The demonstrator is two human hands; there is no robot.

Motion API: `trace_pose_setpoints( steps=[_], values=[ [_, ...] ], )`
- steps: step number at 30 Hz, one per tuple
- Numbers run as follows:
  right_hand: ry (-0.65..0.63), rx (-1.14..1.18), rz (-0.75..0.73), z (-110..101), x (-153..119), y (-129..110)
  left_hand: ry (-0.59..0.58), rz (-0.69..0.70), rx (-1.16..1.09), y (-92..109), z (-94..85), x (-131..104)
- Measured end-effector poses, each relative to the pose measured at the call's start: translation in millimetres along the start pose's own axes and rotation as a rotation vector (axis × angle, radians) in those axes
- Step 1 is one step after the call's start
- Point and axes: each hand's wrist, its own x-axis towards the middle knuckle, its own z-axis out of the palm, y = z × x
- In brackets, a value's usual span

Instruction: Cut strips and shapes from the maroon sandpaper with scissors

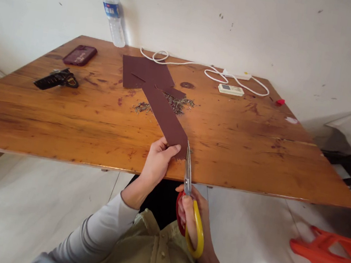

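Note:
My left hand [157, 162] pinches the near end of a long dark maroon strip [165, 115], thumb on top, over the table's front edge. The strip looks like sandpaper or stiff paper and slants away to the far left. My right hand [198, 213] grips the handles of scissors [188, 174], one red and one yellow. Their blades point away from me, at the strip's right edge close to my left thumb. Further back lies a larger maroon sheet [138, 72], partly beneath narrower pieces. A pile of thin shredded bits [179, 104] lies beside the strip.
On the wooden table [65, 127] are a phone [80, 55], black keys or key case [57, 79], a plastic bottle [113, 14], a white remote [231, 90] and a white power strip [237, 75] with a looping cord. An orange stool [331, 253] stands on the floor at right.

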Motion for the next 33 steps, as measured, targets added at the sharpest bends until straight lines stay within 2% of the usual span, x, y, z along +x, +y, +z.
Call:
trace_pose_setpoints(
  steps=[13, 20, 33],
  values=[
    [-0.004, -0.037, -0.041, -0.9, 1.1, -2.0, 0.005, -0.019, -0.034, 0.8, 1.6, -1.4],
    [-0.106, 0.065, -0.057, -5.7, 4.5, 9.3, 0.022, -0.016, -0.046, 2.1, 2.5, -1.5],
    [-0.062, 0.034, -0.078, -1.6, 6.8, -2.3, -0.023, -0.011, 0.024, -2.7, -3.1, 0.0]
  ],
)
